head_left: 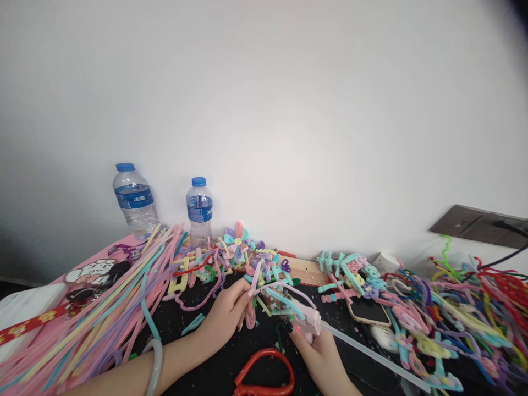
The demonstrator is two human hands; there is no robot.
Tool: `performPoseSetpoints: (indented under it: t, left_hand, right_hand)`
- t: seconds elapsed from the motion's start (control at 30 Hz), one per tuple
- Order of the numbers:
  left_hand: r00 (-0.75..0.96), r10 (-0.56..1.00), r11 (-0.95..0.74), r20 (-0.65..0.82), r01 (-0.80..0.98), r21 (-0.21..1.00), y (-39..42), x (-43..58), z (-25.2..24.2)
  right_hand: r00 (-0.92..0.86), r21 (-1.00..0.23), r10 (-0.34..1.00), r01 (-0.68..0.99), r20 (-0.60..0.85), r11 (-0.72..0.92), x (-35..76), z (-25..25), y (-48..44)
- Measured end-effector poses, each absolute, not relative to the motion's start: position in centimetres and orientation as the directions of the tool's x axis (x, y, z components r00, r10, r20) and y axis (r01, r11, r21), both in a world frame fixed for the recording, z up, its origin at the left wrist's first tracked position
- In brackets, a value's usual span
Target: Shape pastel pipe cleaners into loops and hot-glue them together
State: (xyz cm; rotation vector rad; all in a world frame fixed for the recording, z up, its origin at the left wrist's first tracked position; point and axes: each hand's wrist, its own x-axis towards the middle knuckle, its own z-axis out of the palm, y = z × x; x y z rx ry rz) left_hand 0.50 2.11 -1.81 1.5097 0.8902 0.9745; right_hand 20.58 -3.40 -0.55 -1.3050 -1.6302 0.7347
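Observation:
My left hand (233, 308) pinches a bent pale pink and lilac pipe cleaner (256, 275) near the middle of the table. Close beside it, my right hand (317, 349) is wrapped around a pale pink glue gun (310, 318). A long translucent glue stick (371, 355) sticks out of its back end toward the lower right. The gun's nozzle is hidden behind the pipe cleaners, and I cannot tell whether it touches the one in my left hand. Red-handled scissors (266, 371) lie in front of both hands, their blades not in view.
Long loose pipe cleaners (124, 291) spread over the left side. Two water bottles (199, 212) stand against the wall. Finished pipe-cleaner shapes (237, 242) crowd the back. A phone (368, 311), a white mouse (383, 338) and tangled colourful pipe cleaners (474, 330) fill the right.

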Motion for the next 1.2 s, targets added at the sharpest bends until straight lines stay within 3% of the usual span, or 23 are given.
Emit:
performPoseSetpoints:
  t: [0.23, 0.37, 0.67, 0.83, 0.9, 1.0, 1.1, 1.2]
  left_hand:
    - [0.393, 0.909, -0.181, 0.140, 0.070, 0.981, 2.0, 0.5, -1.6]
    - [0.375, 0.917, -0.175, 0.139, 0.064, 0.982, 1.9, 0.4, -1.4]
    - [0.098, 0.987, -0.125, 0.130, -0.063, 0.990, 3.1, 0.3, -1.7]
    - [0.020, 0.997, -0.072, 0.076, -0.135, 0.988, 3.7, 0.1, -2.1]
    - [0.000, 0.998, -0.054, 0.055, -0.167, 0.984, 3.6, 0.1, -2.0]
    - [-0.020, 0.999, -0.047, 0.044, -0.191, 0.981, 3.5, 0.1, -1.8]
    - [-0.028, 0.999, -0.051, 0.046, -0.186, 0.981, 3.4, 0.1, -1.6]
    - [-0.026, 0.999, -0.048, 0.044, -0.179, 0.983, 3.4, 0.1, -1.7]
  right_hand:
    - [-0.083, -0.860, 0.953, 0.414, 0.292, 0.299, 20.4, -0.3, -3.3]
    - [-0.072, -0.819, 0.951, 0.491, 0.301, 0.296, 20.8, -1.0, -3.2]
    - [0.068, -0.737, 0.917, 0.620, 0.392, 0.269, 21.3, -1.1, -3.2]
    - [0.096, -0.685, 0.945, 0.712, 0.311, 0.154, 21.2, -0.8, -3.2]
    - [0.063, -0.614, 0.944, 0.773, 0.325, 0.160, 21.2, -1.0, -3.1]
    - [-0.036, -0.407, 0.928, 0.892, 0.370, 0.197, 21.4, -1.4, -2.8]
    - [-0.054, -0.199, 0.933, 0.971, 0.356, 0.132, 21.5, -1.5, -2.6]
    - [-0.031, -0.077, 0.944, 0.995, 0.328, 0.059, 21.5, -1.4, -2.6]
